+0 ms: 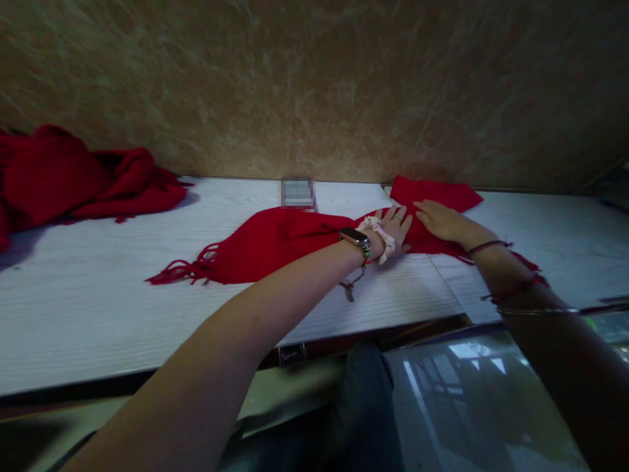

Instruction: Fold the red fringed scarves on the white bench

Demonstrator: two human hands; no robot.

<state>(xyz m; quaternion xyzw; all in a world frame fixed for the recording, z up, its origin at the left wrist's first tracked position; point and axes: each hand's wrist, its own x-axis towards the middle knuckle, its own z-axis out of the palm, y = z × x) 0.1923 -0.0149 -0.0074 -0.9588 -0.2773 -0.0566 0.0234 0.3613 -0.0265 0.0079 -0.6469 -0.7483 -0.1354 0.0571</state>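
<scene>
Atop 1 red scarf (pixel 275 246), L hand (pixel 394 229) & R hand (pixel 445 221); both w/ fingers open

The red scarf (pixel 275 244) is soft cloth with no shine, and its ends are stringy like yarn. The red cloth heap (pixel 59 174) looks soft and matt too. The counter (pixel 113 301) looks like pale painted wood with fine lines in it. The wall (pixel 314 92) looks like smooth stone, a bit shiny, with wavy marks. The floor (pixel 442 393) is very smooth and glossy, like a mirror. The watch (pixel 354 237) has a shiny dark face. The scrunchie (pixel 379 235) is crinkly cloth.
</scene>
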